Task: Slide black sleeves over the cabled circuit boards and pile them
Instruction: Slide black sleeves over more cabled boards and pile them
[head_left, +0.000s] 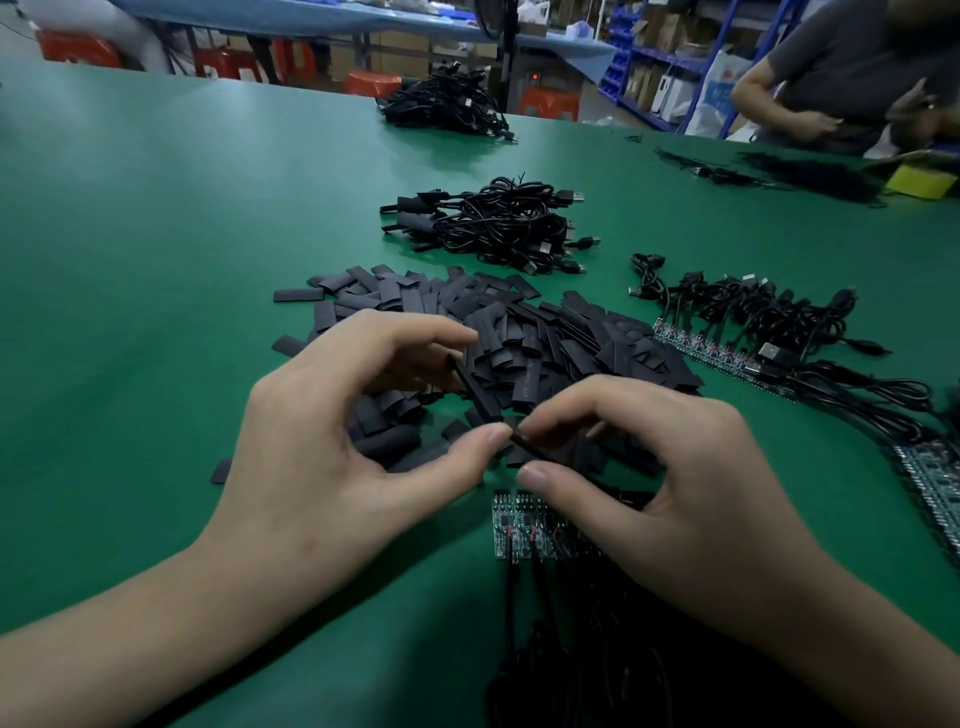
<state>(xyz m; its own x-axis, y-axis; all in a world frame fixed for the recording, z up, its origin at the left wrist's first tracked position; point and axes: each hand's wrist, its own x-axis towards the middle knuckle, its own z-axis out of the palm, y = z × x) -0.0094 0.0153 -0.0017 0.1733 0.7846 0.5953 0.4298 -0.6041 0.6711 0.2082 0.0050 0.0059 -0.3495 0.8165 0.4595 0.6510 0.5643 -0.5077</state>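
Note:
My left hand (332, 431) pinches a flat black sleeve (475, 387) between thumb and forefinger, held edge-on above the heap. My right hand (660, 478) pinches the near end of the same sleeve with thumb and forefinger. Behind both hands lies a big heap of loose black sleeves (545, 338). A short row of bare circuit boards (514, 530) with black cables running toward me lies on the green table, partly hidden under my right hand. A pile of sleeved, cabled boards (493, 223) sits further back.
More cabled bare boards (727, 332) lie in a row at the right, another strip (930, 483) at the far right edge. A far cable pile (447, 104) sits at the table's back. A person (841, 73) works at the back right, near a yellow object (919, 179).

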